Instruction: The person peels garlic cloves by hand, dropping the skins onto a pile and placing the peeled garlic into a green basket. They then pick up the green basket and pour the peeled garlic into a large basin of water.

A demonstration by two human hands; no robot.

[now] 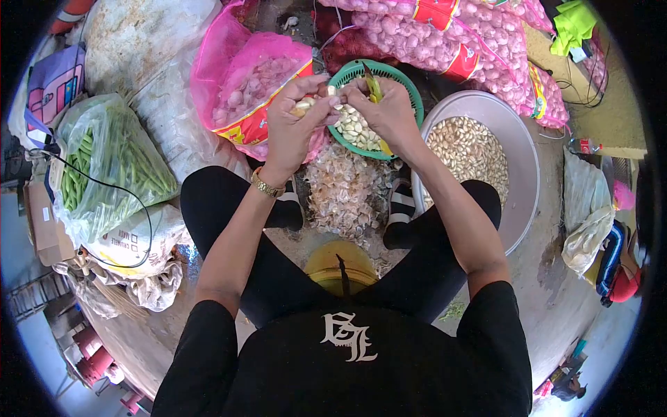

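Observation:
My left hand point(297, 115), with a gold watch at the wrist, is closed around several garlic cloves point(304, 104). A pale clove point(331, 90) shows at its fingertips, touching my right fingers. My right hand point(388, 115) is closed around a small knife point(375, 89) with a yellow handle; its dark tip points away from me. Both hands are over the near part of a green plastic basket point(414, 97) that holds peeled white cloves point(356, 128). Below them, a heap of dry garlic skins point(340, 184) lies on the floor between my feet.
A pink mesh bag point(208, 76) of garlic stands open at left. At right is a large basin point(529, 163) of cloves point(469, 153). Full garlic sacks point(472, 35) lie behind. A bag of green pods point(114, 160) is far left. A yellow stool point(333, 260) is beneath me.

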